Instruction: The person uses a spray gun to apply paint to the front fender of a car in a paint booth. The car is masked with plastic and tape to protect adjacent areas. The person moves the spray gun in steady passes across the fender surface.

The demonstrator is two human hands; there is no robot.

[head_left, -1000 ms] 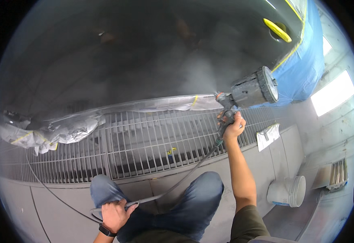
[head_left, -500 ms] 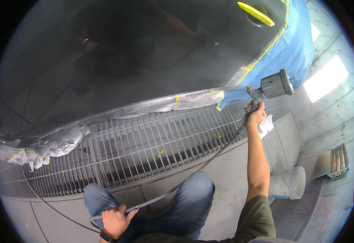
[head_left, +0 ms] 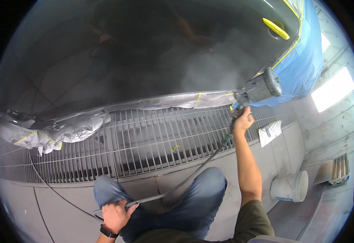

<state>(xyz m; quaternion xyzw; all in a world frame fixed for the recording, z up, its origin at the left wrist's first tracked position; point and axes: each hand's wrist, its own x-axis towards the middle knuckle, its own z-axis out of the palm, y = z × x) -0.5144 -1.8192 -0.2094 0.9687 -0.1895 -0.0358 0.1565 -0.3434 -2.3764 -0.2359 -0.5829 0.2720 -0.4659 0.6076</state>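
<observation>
My right hand (head_left: 243, 119) is closed around the handle of a spray gun (head_left: 240, 101) with a grey cup (head_left: 263, 86) on top. The gun points left along the lower edge of a dark, glossy car panel (head_left: 144, 60), where a pale mist hangs. From the gun's base a grey air hose (head_left: 187, 178) runs down to my left hand (head_left: 117, 216), whose fingers are wrapped round it by my knee. Masking paper (head_left: 173, 101) with yellow tape lines the panel's bottom edge. Blue masking film (head_left: 300, 69) covers the car at right, next to a yellow-taped door handle (head_left: 276, 28).
A metal floor grate (head_left: 152, 141) lies beneath the car edge. At right stand a white bucket (head_left: 290, 186) and a louvred wall vent (head_left: 339, 169). A paper scrap (head_left: 270, 133) lies on the floor, and a thin dark cable (head_left: 59, 196) runs at left.
My right hand has moved the spray gun left along the panel's lower edge. The view has shifted, so the car and floor appear farther right. My left hand still holds the hose.
</observation>
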